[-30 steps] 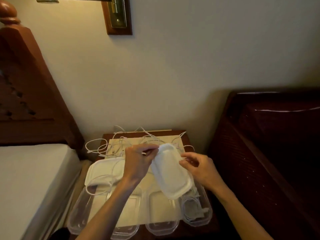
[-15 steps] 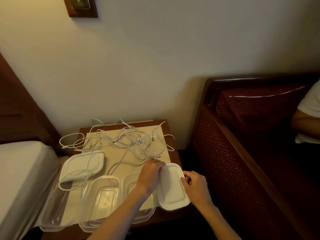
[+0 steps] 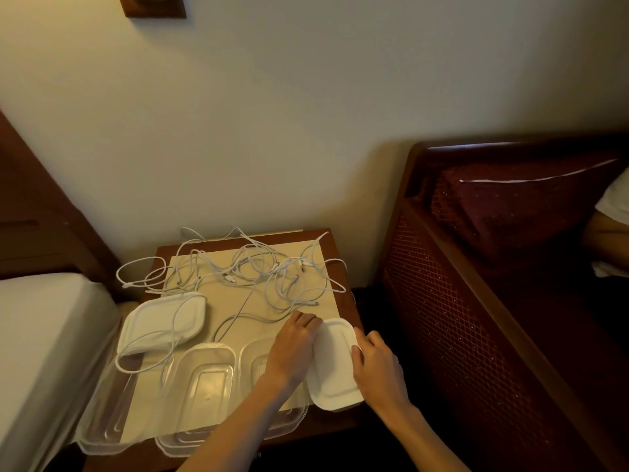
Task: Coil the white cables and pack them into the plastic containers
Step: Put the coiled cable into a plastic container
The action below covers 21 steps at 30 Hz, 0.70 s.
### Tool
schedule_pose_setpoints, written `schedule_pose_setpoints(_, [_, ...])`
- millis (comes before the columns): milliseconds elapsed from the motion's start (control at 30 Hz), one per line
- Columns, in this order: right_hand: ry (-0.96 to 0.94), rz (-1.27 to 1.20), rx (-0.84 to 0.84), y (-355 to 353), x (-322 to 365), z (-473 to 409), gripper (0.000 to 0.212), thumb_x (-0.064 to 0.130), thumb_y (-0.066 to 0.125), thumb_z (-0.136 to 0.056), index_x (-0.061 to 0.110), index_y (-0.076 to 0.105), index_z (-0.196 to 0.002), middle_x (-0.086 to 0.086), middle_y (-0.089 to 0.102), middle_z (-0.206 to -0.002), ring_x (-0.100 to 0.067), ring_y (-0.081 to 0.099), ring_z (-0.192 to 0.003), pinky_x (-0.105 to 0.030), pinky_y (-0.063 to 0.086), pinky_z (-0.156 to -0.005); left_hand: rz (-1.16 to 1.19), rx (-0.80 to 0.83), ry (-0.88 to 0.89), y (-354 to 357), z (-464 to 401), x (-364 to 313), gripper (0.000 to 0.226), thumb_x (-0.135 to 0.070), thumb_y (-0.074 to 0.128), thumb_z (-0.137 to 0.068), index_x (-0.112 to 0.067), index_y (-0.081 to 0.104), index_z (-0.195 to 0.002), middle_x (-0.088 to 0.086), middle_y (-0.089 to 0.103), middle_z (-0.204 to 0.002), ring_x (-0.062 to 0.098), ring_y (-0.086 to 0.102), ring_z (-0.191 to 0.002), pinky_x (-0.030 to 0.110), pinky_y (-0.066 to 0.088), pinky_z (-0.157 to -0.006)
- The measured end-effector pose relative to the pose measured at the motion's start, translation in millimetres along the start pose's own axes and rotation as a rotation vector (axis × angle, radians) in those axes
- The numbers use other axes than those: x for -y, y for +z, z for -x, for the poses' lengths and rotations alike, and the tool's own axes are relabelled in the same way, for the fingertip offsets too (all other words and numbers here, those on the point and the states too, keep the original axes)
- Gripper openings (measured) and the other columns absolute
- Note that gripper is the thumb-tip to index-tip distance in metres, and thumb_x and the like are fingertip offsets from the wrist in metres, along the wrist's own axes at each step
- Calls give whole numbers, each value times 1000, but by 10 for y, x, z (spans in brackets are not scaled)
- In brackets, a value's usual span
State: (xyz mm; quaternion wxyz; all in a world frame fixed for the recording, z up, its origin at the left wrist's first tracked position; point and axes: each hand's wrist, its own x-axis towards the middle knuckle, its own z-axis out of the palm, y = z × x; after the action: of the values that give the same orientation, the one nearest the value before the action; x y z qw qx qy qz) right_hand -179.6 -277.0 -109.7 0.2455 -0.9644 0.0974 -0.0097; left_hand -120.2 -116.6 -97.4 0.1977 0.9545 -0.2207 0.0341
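Both hands (image 3: 335, 352) on white lid (image 3: 335, 373) — cables (image 3: 252, 270) (tangled) behind

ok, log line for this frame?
step: lidding right container | left hand: on lid | right hand: on lid edge | cables: loose, uncoiled

Dim warm light, perhaps soft focus

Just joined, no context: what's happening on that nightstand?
A person is packing cables. Both hands are on a white lid at the right end of the nightstand: the left hand along its left edge, the right hand on its right edge. It appears to be going onto the rightmost container. A tangle of white cables lies loose behind, and clear containers in front sit empty.
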Motion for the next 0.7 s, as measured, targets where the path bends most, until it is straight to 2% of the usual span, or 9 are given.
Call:
schedule_pose_setpoints(100, [18, 4, 11, 7, 3, -30, 48, 35, 34, -104, 21, 34, -150, 2, 48, -131, -13, 62, -99, -25, 55, -80, -25, -15, -45, -33, 41, -10, 41, -11, 45, -97, -18, 48, -137, 0, 36, -151, 20, 32, -139, 29, 28, -113])
schedule_pose_setpoints(200, [15, 38, 32, 21, 5, -54, 49, 35, 32, -104, 21, 33, -150, 1, 48, -131, -14, 62, -98, -27, 55, -78, -92, -1, -56, -30, 128, -67, 44, -12, 41, -99, -14, 40, -142, 3, 35, -151, 22, 33, -137, 31, 24, -115])
schedule_pose_setpoints(267, [7, 76, 50, 13, 3, -72, 50, 35, 31, -104, 20, 28, -152, 1, 44, -136, -14, 61, -102, -28, 54, -79, -162, 34, -83, 20, 219, -117, 45, -15, 30, -101, -8, 35, -145, 10, 33, -153, 25, 30, -141, 37, 18, -119])
schedule_pose_setpoints(367, [-100, 105, 81, -6, 3, -116, 56, 30, 29, -104, 20, 10, -156, 5, 21, -156, -15, 39, -131, -30, 46, -96, -257, 115, -80, 146, 298, -145, 52, -26, 27, -94, -1, 53, -133, 15, 51, -141, 30, 49, -130, 47, 27, -115])
schedule_pose_setpoints(433, [-195, 90, 166, -15, 0, -146, 58, 26, 26, -104, 23, 1, -156, 11, 2, -163, -14, 15, -147, -37, 31, -114, -290, 192, -53, 192, 326, -166, 53, -27, 31, -91, 2, 59, -125, 18, 57, -133, 32, 55, -124, 50, 22, -111])
schedule_pose_setpoints(533, [-211, 120, 253, 4, -32, -180, 56, 26, 21, -105, 26, -4, -155, 17, -10, -162, -8, -10, -149, -47, 8, -121, -316, 222, -34, 202, 305, -170, 54, -26, 29, -92, 6, 56, -126, 23, 55, -134, 36, 53, -125, 50, 10, -111])
schedule_pose_setpoints(700, [-199, 151, 252, 82, -72, -182, 56, 25, 19, -105, 28, -7, -154, 20, -19, -158, -8, -18, -147, -55, -4, -120, -355, 158, -1, 320, 287, -140, 55, -25, 26, -94, 9, 50, -130, 28, 49, -137, 40, 48, -129, 52, 16, -110])
